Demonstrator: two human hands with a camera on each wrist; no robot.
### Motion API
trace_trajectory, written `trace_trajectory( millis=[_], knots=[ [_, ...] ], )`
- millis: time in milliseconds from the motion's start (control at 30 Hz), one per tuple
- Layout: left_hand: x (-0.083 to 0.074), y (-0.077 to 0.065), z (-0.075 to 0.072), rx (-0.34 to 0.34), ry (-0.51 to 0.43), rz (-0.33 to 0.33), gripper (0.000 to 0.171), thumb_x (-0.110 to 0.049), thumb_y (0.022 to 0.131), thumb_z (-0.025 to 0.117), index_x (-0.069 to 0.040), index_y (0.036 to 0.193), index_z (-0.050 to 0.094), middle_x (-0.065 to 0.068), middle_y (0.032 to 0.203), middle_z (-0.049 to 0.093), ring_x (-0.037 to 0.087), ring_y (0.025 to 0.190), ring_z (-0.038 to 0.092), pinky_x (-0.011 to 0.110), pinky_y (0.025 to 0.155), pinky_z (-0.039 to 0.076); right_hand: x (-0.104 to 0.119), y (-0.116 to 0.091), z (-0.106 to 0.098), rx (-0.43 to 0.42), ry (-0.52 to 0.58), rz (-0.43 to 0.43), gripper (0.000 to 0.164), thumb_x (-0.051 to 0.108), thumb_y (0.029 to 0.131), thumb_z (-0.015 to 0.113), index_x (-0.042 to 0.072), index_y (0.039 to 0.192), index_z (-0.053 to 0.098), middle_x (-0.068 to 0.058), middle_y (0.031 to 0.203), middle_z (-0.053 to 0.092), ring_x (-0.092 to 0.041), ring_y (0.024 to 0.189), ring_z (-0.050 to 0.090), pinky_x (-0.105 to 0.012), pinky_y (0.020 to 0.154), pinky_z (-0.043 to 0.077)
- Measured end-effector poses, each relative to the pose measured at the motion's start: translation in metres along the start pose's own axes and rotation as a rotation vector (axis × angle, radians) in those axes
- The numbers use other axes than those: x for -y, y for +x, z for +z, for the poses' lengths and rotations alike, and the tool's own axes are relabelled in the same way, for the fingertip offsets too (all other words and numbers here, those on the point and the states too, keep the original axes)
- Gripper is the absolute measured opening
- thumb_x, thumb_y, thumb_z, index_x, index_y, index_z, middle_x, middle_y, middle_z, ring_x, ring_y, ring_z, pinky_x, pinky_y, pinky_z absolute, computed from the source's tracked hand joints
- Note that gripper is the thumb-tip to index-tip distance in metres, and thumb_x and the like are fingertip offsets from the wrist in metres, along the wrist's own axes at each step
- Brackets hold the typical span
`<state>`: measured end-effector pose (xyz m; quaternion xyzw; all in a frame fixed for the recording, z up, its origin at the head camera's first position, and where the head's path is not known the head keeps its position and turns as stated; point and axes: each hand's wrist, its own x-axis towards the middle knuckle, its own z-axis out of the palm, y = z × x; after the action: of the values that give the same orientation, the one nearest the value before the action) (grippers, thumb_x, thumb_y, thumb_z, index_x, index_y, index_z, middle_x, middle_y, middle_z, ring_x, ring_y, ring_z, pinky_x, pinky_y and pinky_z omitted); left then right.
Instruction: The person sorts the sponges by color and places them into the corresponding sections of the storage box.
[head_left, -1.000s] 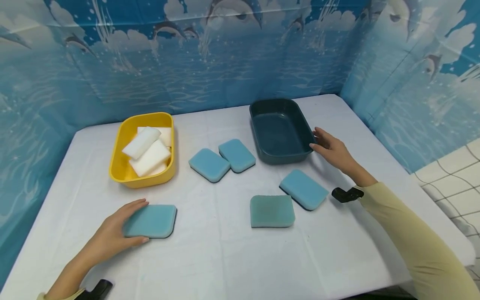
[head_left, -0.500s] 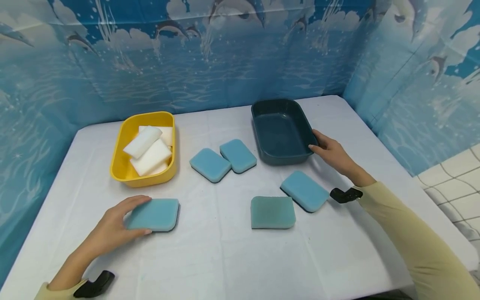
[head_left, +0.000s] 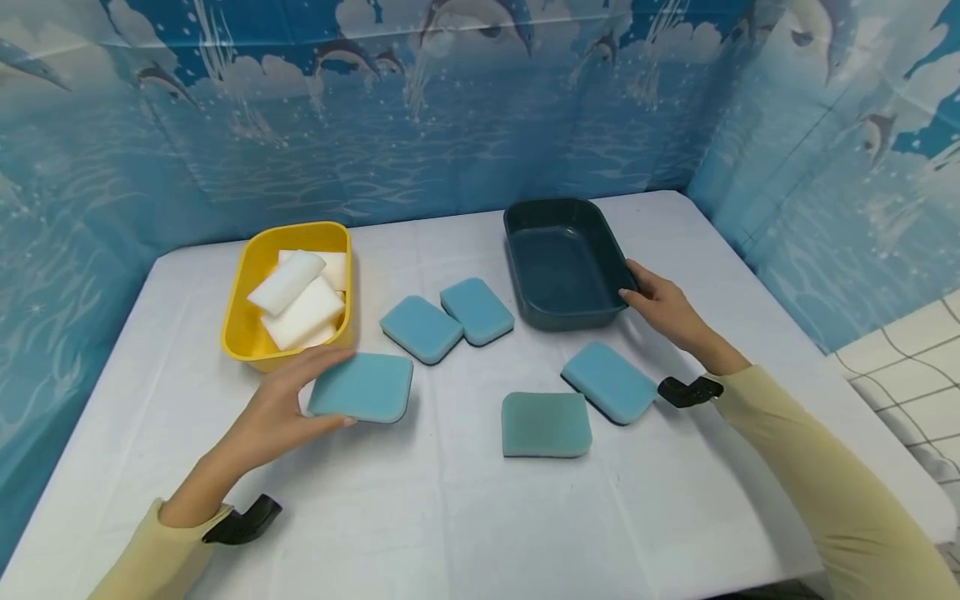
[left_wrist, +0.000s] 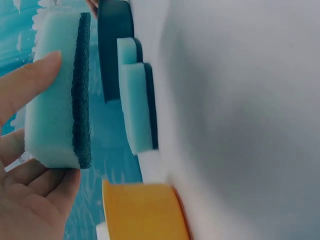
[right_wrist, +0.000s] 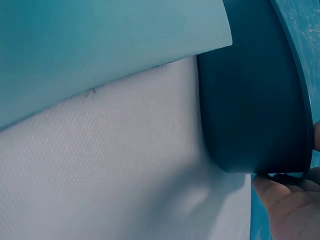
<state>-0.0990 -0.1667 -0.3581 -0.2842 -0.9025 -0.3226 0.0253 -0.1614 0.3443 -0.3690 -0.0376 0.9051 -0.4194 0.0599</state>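
My left hand grips a light blue scouring sponge by its left end, thumb on one long edge and fingers on the other. In the left wrist view, the sponge is raised off the table, its dark scouring layer facing the cloth. My right hand holds the near right corner of a dark teal plastic bin, with fingertips at its rim. Nothing lies inside the bin. Between the hands are two blue sponges touching at their corners, another blue sponge, and a greener sponge.
A yellow bin with several white sponges stands at the left, just beyond my left hand. White cloth covers the table. A blue dolphin-print curtain hangs behind and around it.
My left hand has lifted the sponge off the table and carried it forward and to the right. The right hand has stayed at the dark bin's corner.
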Motion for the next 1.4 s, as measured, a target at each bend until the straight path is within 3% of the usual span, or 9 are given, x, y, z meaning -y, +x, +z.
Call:
trace_trajectory(
  millis=[133, 233, 533, 967, 1200, 1400],
  knots=[
    [-0.010, 0.017, 0.005, 0.012, -0.022, 0.006, 0.077, -0.021, 0.069, 0.083, -0.017, 0.136, 0.048, 0.007, 0.140, 0.049, 0.023, 0.128, 0.046, 0.038, 0.106, 0.043, 0.002, 0.001, -0.001, -0.004, 0.007, 0.002, 0.064, 0.023, 0.101, 0.038, 0.004, 0.150, 0.003, -0.020, 0.158, 0.003, -0.039, 0.145, 0.008, -0.059, 0.115, 0.019],
    [-0.018, 0.029, 0.007, 0.025, -0.046, 0.012, 0.077, -0.022, 0.069, 0.083, -0.016, 0.137, 0.047, 0.007, 0.142, 0.048, 0.025, 0.130, 0.044, 0.047, 0.105, 0.042, 0.001, 0.001, -0.001, -0.011, 0.017, -0.002, 0.063, 0.024, 0.101, 0.037, 0.003, 0.150, 0.003, -0.020, 0.157, 0.003, -0.039, 0.145, 0.008, -0.059, 0.115, 0.020],
    [-0.043, 0.068, 0.011, 0.048, -0.089, 0.056, 0.074, -0.022, 0.072, 0.081, -0.014, 0.137, 0.047, 0.008, 0.143, 0.045, 0.027, 0.131, 0.043, 0.049, 0.104, 0.045, -0.002, -0.003, -0.001, -0.013, 0.036, 0.004, 0.063, 0.024, 0.101, 0.037, 0.004, 0.150, 0.004, -0.018, 0.158, 0.003, -0.037, 0.146, 0.007, -0.058, 0.116, 0.018],
    [-0.065, 0.133, 0.030, 0.056, -0.125, 0.109, 0.071, -0.025, 0.073, 0.080, -0.012, 0.136, 0.048, 0.005, 0.141, 0.047, 0.024, 0.129, 0.044, 0.044, 0.106, 0.044, -0.002, 0.000, -0.002, -0.013, 0.035, 0.002, 0.062, 0.021, 0.101, 0.037, 0.002, 0.150, 0.003, -0.019, 0.158, 0.003, -0.038, 0.146, 0.007, -0.058, 0.115, 0.019],
    [-0.069, 0.159, 0.047, 0.073, -0.132, 0.097, 0.071, -0.027, 0.074, 0.079, -0.013, 0.137, 0.047, 0.006, 0.142, 0.046, 0.024, 0.132, 0.043, 0.043, 0.108, 0.042, -0.002, 0.000, 0.004, -0.022, 0.021, -0.018, 0.063, 0.023, 0.101, 0.039, -0.001, 0.149, 0.008, -0.022, 0.156, 0.009, -0.039, 0.144, 0.013, -0.057, 0.115, 0.023],
    [-0.077, 0.187, 0.067, 0.089, -0.164, 0.129, 0.073, -0.028, 0.075, 0.078, -0.013, 0.138, 0.045, 0.008, 0.145, 0.043, 0.024, 0.135, 0.040, 0.041, 0.110, 0.040, -0.003, -0.001, 0.001, -0.044, -0.016, -0.021, 0.062, 0.022, 0.101, 0.039, -0.002, 0.149, 0.009, -0.023, 0.156, 0.010, -0.041, 0.144, 0.015, -0.058, 0.114, 0.024]
  ],
)
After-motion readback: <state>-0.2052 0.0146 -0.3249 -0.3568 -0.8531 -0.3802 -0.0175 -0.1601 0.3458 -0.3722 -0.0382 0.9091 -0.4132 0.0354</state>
